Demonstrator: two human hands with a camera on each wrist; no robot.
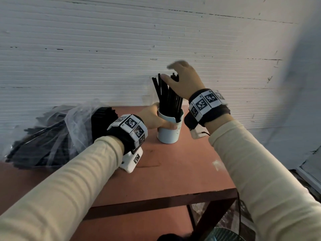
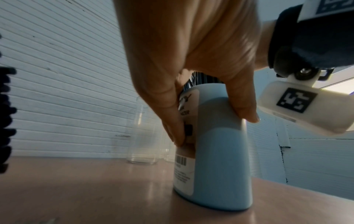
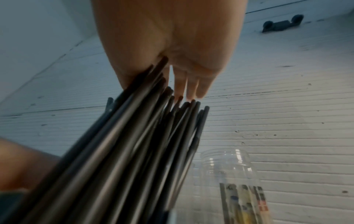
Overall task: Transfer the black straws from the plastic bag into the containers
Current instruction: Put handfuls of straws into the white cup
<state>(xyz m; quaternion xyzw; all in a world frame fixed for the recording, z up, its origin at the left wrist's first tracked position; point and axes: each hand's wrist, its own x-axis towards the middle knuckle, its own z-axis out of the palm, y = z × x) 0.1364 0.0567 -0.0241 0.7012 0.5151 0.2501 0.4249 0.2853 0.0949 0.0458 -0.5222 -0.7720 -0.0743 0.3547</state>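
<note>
Table [image 1: 173,171] carries everything: bag [image 1: 52,136] of straws lies far left, still well stocked, light blue cup [image 1: 169,133] stands mid-table near the wall

Step in hand looks like settling a batch already dropped in the cup: straws [image 1: 171,96] stand in it, fanned and leaning

Left hand [image 1: 154,119] is wrapped around the cup near the rim, thumb one side, fingers the other, steadying it on the table

Right hand [image 1: 184,79] sits over the straw tops, fingers straight and close together, palm touching the upper ends, not pinching any

Next move, my read: press or tap the tops so they seat, then go back to the bag for another handful; keep the cup held, the leaning load could tip it

Clear jar [image 3: 229,174] stands just behind the cup by the wall, probably the next container; a second clear one beside it shows in the left wrist view, too faint to be sure
</note>
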